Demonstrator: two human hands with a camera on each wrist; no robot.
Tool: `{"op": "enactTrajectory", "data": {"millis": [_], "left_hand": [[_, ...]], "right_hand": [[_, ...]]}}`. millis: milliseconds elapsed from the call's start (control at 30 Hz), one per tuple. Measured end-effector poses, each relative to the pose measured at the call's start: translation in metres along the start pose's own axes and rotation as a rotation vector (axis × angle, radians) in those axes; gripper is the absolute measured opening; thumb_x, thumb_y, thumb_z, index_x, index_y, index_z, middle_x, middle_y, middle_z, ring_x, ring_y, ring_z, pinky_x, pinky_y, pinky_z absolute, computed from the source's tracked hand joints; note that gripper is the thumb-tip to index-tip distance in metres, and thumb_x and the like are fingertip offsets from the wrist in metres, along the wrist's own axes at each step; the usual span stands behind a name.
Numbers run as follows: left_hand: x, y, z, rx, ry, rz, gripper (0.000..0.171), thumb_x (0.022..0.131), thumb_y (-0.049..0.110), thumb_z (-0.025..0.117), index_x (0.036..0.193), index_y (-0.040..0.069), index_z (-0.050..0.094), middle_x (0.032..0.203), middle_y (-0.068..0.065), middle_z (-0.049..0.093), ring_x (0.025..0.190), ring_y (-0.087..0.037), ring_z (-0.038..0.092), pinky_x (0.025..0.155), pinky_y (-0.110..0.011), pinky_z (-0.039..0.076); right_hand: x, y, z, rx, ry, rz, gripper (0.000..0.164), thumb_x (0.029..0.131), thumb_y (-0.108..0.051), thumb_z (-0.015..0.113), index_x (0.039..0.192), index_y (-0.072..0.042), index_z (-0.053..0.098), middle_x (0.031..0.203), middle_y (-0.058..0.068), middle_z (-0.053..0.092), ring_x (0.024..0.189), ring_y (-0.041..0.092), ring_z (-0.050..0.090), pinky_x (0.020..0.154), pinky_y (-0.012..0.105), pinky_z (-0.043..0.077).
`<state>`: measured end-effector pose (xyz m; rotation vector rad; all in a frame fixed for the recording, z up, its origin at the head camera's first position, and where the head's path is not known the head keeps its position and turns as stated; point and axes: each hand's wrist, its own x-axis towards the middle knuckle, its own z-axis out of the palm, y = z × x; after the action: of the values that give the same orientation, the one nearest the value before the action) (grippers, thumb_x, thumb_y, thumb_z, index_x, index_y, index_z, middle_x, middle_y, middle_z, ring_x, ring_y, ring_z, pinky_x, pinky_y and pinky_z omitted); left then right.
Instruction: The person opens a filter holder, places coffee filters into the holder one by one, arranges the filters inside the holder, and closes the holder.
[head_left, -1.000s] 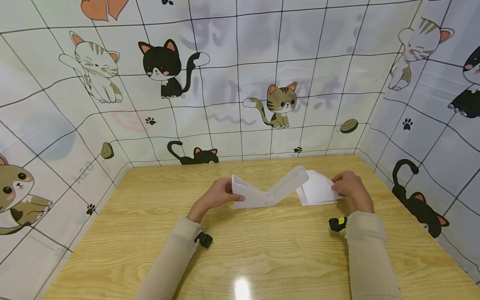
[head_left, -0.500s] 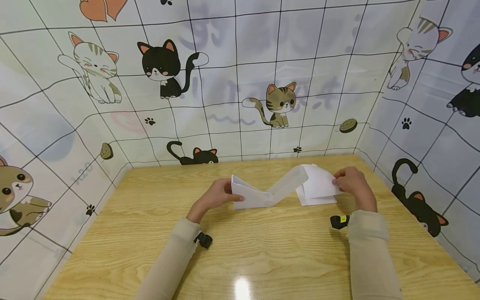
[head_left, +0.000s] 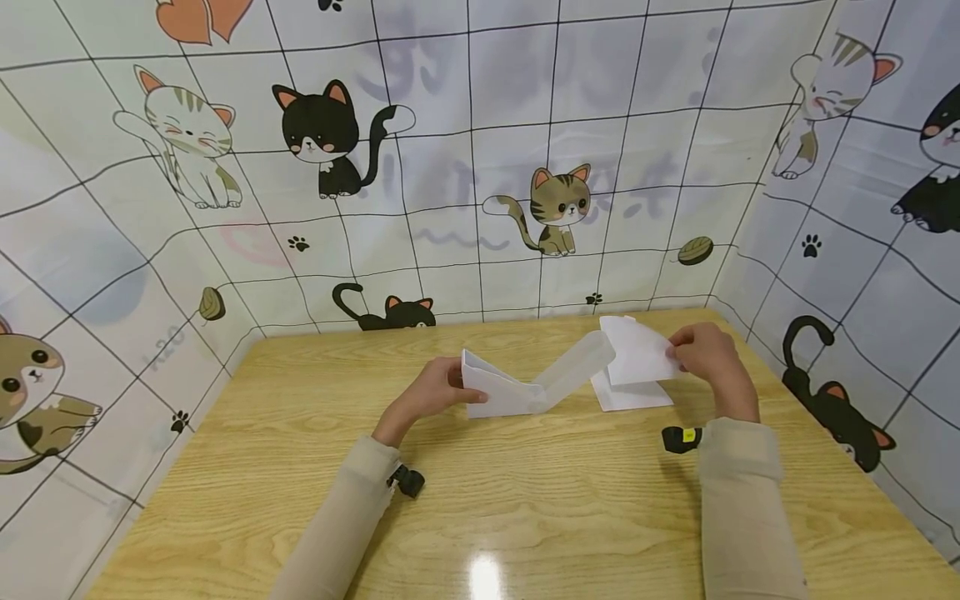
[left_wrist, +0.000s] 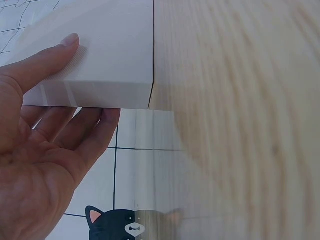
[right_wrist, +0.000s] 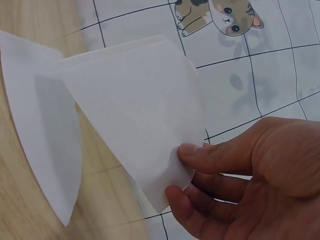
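My left hand (head_left: 435, 387) grips the left end of a white box (head_left: 498, 396) standing on the table, thumb on the near side and fingers round the end. The box's translucent lid (head_left: 577, 367) is swung open and slants up to the right. My right hand (head_left: 708, 358) pinches the corner of a white paper coffee filter (right_wrist: 135, 105) between thumb and fingers; its crimped edge shows in the right wrist view. Below the raised filter, more white filter paper (head_left: 637, 397) lies on the table. The lid's tip overlaps the papers in the head view.
The wooden table (head_left: 480, 483) ends at the back against a white cloth (head_left: 450, 167) with a grid and printed cats, which also covers both sides. A small black camera (head_left: 408, 481) sits on the left wrist, another black camera (head_left: 681, 439) on the right.
My right hand has risen and moved slightly away, lifting the pinched coffee filter up off the paper beneath it, so the gap between them has widened. My left hand and the box stay put.
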<state>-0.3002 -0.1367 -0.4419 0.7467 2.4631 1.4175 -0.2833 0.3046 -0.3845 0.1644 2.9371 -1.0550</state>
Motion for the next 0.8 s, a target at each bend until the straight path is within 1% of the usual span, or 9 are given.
{"op": "enactTrajectory", "data": {"millis": [333,467,600,800], "left_hand": [[0.000,0.000,0.000,0.002,-0.004,0.015,0.036,0.089,0.014,0.083,0.123,0.009,0.071,0.117,-0.011,0.077,0.098,-0.018,0.076,0.083,-0.033,0.061],[0.000,0.001,0.000,0.005,-0.003,0.014,0.036,0.089,0.014,0.082,0.123,0.009,0.071,0.117,-0.011,0.077,0.099,-0.019,0.076,0.083,-0.032,0.061],[-0.001,0.001,0.000,0.009,-0.002,0.015,0.036,0.089,0.014,0.082,0.123,0.009,0.071,0.117,-0.011,0.077,0.098,-0.018,0.075,0.082,-0.032,0.061],[-0.001,0.001,0.000,0.007,-0.007,0.029,0.036,0.089,0.014,0.082,0.123,0.007,0.071,0.118,-0.012,0.077,0.098,-0.018,0.075,0.082,-0.032,0.061]], "right_hand": [[-0.005,-0.008,-0.007,-0.005,0.049,-0.020,0.033,0.101,-0.010,0.060,0.125,0.013,0.064,0.117,0.033,0.066,0.088,0.033,0.070,0.068,0.029,0.049],[-0.007,-0.012,-0.011,-0.004,0.059,-0.042,0.033,0.101,-0.010,0.061,0.124,0.013,0.063,0.117,0.033,0.066,0.090,0.038,0.070,0.067,0.029,0.050],[-0.008,-0.016,-0.013,0.000,0.074,-0.046,0.033,0.101,-0.010,0.061,0.124,0.014,0.063,0.118,0.033,0.065,0.094,0.041,0.070,0.067,0.029,0.051],[-0.010,-0.020,-0.014,0.001,0.105,-0.042,0.030,0.101,-0.009,0.062,0.123,0.013,0.063,0.118,0.033,0.065,0.093,0.040,0.069,0.066,0.028,0.051]]}}
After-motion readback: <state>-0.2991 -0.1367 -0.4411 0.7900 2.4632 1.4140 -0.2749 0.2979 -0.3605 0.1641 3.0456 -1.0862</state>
